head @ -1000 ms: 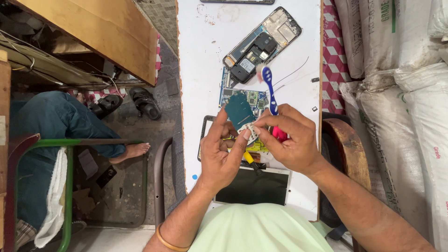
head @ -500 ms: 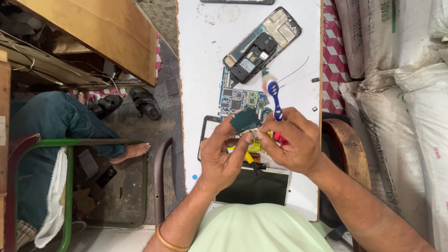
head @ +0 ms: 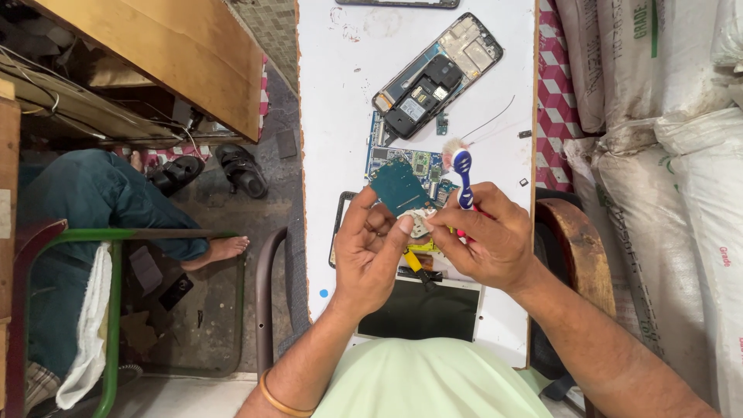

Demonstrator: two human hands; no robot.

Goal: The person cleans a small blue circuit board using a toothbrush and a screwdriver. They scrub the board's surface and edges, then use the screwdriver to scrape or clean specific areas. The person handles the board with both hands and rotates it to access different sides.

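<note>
White woven sacks (head: 658, 116) with green and red print are stacked along the right of the white worktop (head: 333, 116), where a dark rectangular screen panel (head: 422, 310) lies at its near edge.

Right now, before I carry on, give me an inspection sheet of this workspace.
Surface: white table, marked near its far end.
Job's things: small green circuit board held tilted above the table; blue toothbrush, bristles pointing away.
Clutter: opened phone frame, second circuit board lying flat, yellow-handled tool, dark panel at the near edge.
Hands: left hand grips the small board; right hand holds the toothbrush.
Cables: thin wire lying loose.
Surroundings: sacks on the right; another person's leg and sandals on the left.
</note>
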